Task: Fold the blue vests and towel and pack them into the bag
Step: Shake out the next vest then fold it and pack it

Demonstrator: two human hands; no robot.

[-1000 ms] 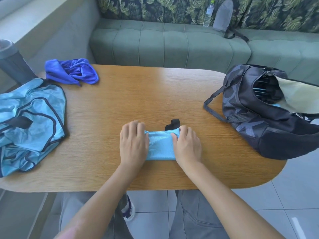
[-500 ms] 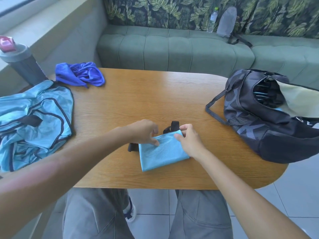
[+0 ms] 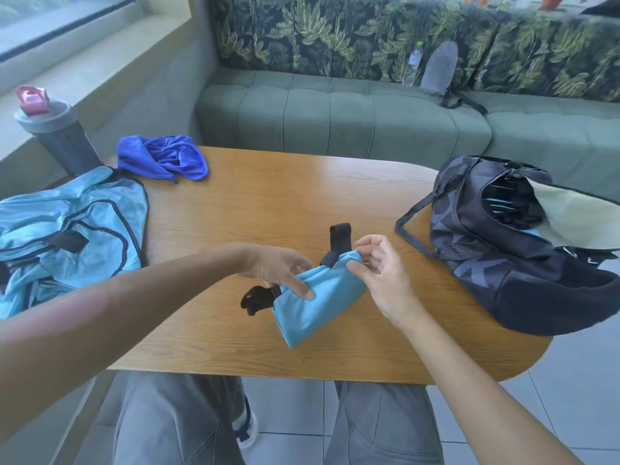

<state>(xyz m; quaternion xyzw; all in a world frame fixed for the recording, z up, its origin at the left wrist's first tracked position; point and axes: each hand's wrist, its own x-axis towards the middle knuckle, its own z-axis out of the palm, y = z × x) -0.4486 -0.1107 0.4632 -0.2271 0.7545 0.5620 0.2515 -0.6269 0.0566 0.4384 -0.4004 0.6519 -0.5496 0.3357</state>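
A folded light-blue vest (image 3: 317, 300) with black straps is lifted a little above the wooden table (image 3: 268, 203), tilted. My left hand (image 3: 280, 268) grips its left upper side, thumb on top. My right hand (image 3: 377, 268) pinches its upper right corner with curled fingers. A pile of unfolded light-blue vests (image 3: 67, 229) lies at the table's left edge. The crumpled dark-blue towel (image 3: 164, 157) sits at the far left corner. The dark bag (image 3: 503, 250) lies open at the right end, its mouth facing up and right.
A grey bottle with a pink lid (image 3: 53, 132) stands behind the vest pile on the left. A green sofa (image 3: 335, 112) runs behind the table, with a water bottle (image 3: 412, 63) and a grey pouch (image 3: 439, 67) on it. My knees are below the table's near edge.
Both hands went from pressing the folded vest flat on the table to gripping it. The vest has come up off the table and tilted. The camera view has risen.
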